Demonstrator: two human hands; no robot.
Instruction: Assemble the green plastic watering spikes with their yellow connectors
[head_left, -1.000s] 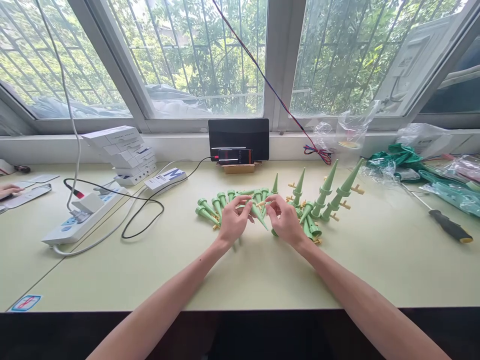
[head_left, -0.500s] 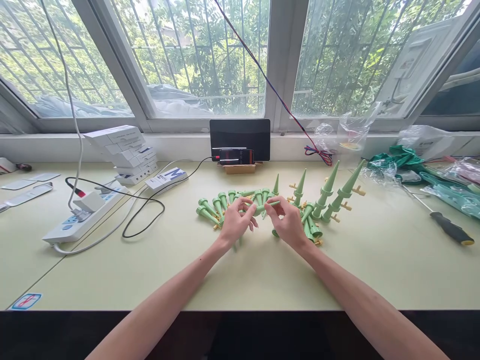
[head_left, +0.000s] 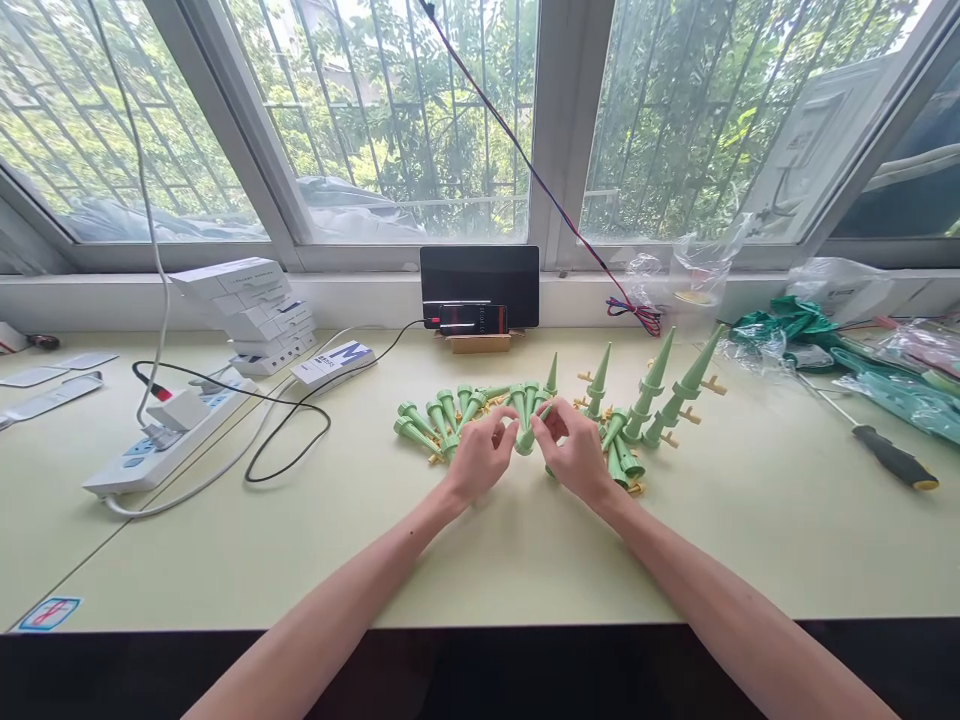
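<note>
Both hands meet over a heap of green plastic cone spikes (head_left: 442,415) on the pale green table (head_left: 480,550). My left hand (head_left: 484,458) and my right hand (head_left: 576,450) are both closed, pinching one green cone spike (head_left: 531,430) between them, just above the pile. More green cones with small tan side pegs (head_left: 660,390) stand upright to the right of my right hand. Several cones lie on their sides in a row to the left of my left hand.
A white power strip (head_left: 161,440) with black and white cables lies at left, beside a stack of white boxes (head_left: 251,310). A phone (head_left: 472,320) leans on a dark stand at the sill. A screwdriver (head_left: 892,458) and plastic bags (head_left: 885,340) are at right.
The cone held between my hands has turned and sunk lower, and both hands have drawn closer together. Another person's hand at the far left edge is gone from view.
</note>
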